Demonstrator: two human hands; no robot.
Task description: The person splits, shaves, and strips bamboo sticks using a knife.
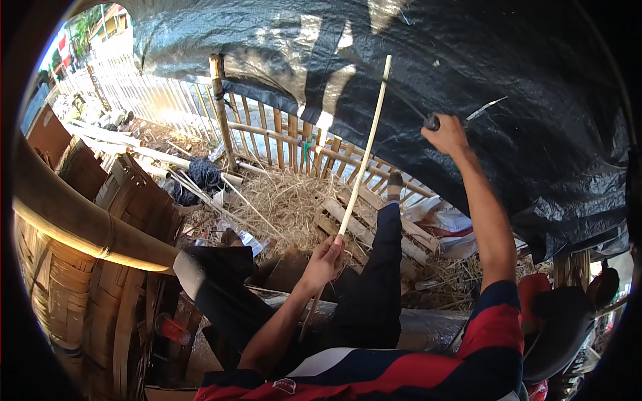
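My left hand (324,262) is closed around a long, thin bamboo strip (366,157), low on its length. The strip rises at a slant from my lap, pale and bare above the hand. My right hand (447,136), raised at the upper right, grips the dark handle of a long-bladed knife (409,101). Its narrow blade points up and left and crosses the strip near its top end. Whether the blade touches the strip I cannot tell. Part of the blade blends into the dark tarp behind it.
A black tarp (535,154) hangs ahead and to the right. Below it stands a bamboo fence (281,137), with straw (281,207) and split wood (364,224) on the ground. A thick bamboo pole (87,224) and woven bamboo panels (63,294) flank my left side.
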